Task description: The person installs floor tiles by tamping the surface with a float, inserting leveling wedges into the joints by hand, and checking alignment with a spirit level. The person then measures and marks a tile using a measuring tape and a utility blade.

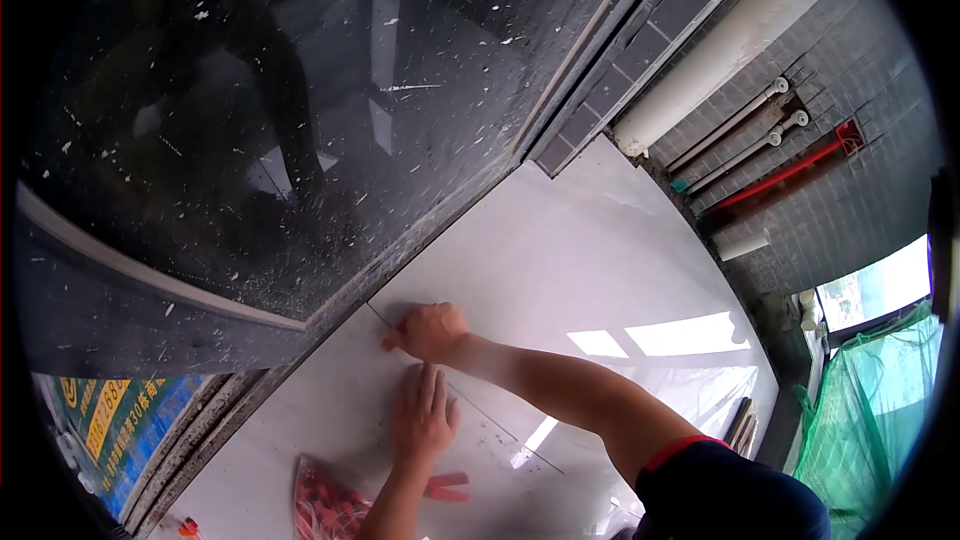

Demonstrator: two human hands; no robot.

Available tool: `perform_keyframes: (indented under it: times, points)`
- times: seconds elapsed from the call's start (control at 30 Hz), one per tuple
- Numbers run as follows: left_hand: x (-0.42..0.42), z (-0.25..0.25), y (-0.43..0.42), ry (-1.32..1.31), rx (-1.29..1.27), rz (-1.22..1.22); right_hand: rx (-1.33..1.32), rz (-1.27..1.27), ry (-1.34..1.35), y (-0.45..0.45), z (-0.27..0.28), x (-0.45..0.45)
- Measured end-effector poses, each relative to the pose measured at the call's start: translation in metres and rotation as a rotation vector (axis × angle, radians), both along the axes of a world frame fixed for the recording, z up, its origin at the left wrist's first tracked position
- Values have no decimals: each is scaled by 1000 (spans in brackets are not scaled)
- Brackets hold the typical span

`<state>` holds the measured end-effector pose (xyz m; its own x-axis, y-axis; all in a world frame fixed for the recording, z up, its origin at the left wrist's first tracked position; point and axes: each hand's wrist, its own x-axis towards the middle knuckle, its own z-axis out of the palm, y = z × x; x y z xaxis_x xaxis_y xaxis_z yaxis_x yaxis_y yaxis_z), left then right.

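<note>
Large glossy white floor tiles [540,240] meet at a thin dark joint line. My right hand [432,333] is closed low over this joint, close to the dark door frame; what its fingers pinch, if anything, is hidden. Just below it, my left hand [424,418] lies on the tile with its fingers stretched out, the tips almost at the right hand. Beside the left wrist, red tool handles [448,486] lie on the tile, partly hidden. A clear plastic bag [322,502] full of small red plastic pieces sits left of the left forearm.
A speckled dark glass panel [250,120] borders the floor at upper left. White pipes [735,40] and a red conduit [780,175] run along the grey brick wall. Green netting [865,410] hangs at right. Small red pieces [188,528] lie at lower left.
</note>
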<state>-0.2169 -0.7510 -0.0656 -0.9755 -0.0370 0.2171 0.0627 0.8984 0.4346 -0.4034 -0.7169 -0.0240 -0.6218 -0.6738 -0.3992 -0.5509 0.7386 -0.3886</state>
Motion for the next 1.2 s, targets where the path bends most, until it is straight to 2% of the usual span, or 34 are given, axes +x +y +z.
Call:
perform_keyframes:
  times: [0.13,0.2,0.33,0.43,0.5,0.53,0.63,0.7,0.77,0.83,0.87,0.97,1.07,1.2]
  points:
    - [0,-3,3,-13,5,1,19,63,49,2,-20,-5]
    - [-1,-3,7,4,26,26,40,208,93,4,-26,-7]
    - [-26,-12,23,11,-31,11,36,144,61,5,-20,-8]
    - [-30,-12,31,-90,-45,27,62,141,-8,13,-12,-2]
    - [-31,-14,27,-27,14,41,-259,-72,-218,32,-9,-2]
    - [-31,-18,27,-14,19,43,-315,-127,-210,43,-15,-1]
    - [-34,-9,29,55,40,51,-486,-513,-432,93,-40,2]
    - [-32,-6,30,46,34,72,-543,-609,-251,125,-35,20]
    - [-33,-3,31,68,29,74,-708,-572,80,153,-26,54]
    - [-29,-6,32,71,-11,65,-637,-333,100,175,13,104]
    - [-29,-6,32,66,-21,79,-626,-251,28,183,9,135]
    - [-28,-9,31,102,33,35,-137,3,-200,185,37,218]
    - [-26,-16,30,86,48,30,-146,-26,-133,175,-3,270]
    - [2,-13,38,123,121,42,-259,-121,-189,173,-9,296]
